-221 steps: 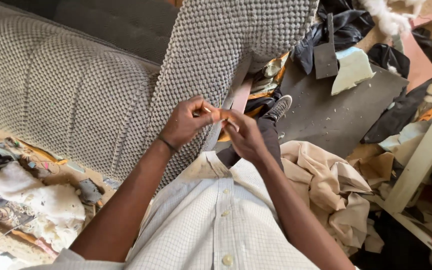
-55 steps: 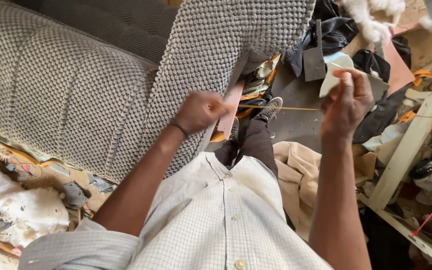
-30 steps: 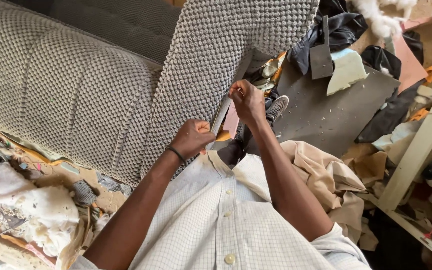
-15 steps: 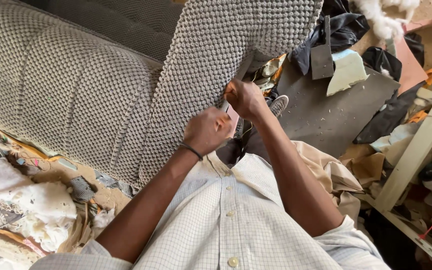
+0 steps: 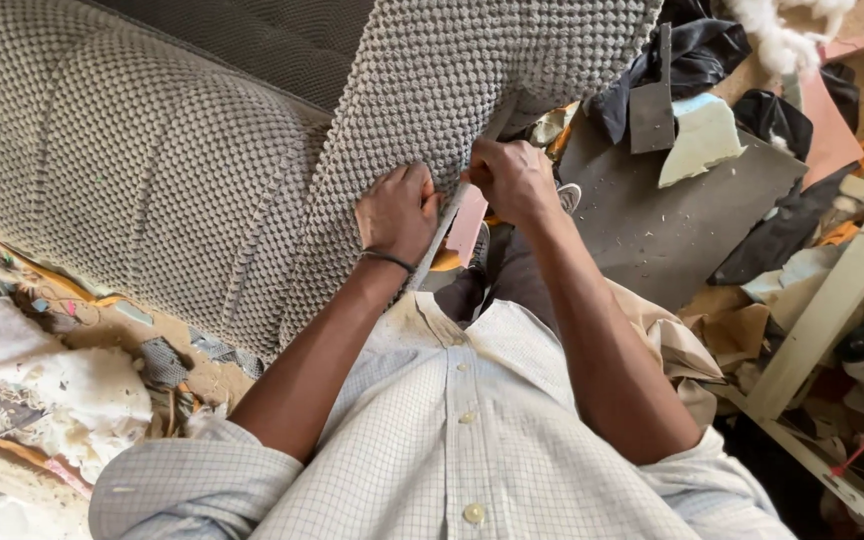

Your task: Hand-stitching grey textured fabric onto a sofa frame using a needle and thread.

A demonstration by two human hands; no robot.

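While the left hand (image 5: 397,210) bunches its fingers shut on the edge of the grey bobbled upholstery fabric (image 5: 452,90), the right hand (image 5: 514,178) sits just at its three o'clock, curled closed and pinching something at that same edge. It is too small to make out, so I cannot tell whether it is a needle, a thread or only cloth. Both fists are nearly touching, right on the seam line, with a pale strip (image 5: 449,222) running down between them towards six o'clock.

Now the risks. With knuckles this close, any sharp tool in that right hand could, I judge, jab the left fingertips if the pull slips. The fabric looks heavy and hangs from twelve o'clock; if the left grip loosens, the edge may slide and the seam would go crooked.

Moving outward: the big padded sofa cover (image 5: 132,170) lies at nine o'clock, and loose white stuffing (image 5: 72,380) sits on the floor at eight o'clock. At two o'clock a dark grey board (image 5: 672,220) carries a foam offcut (image 5: 702,140), and a pale wooden frame (image 5: 832,310) leans at three o'clock. That clutter sits near the elbow, and a wide pull could snag on it.
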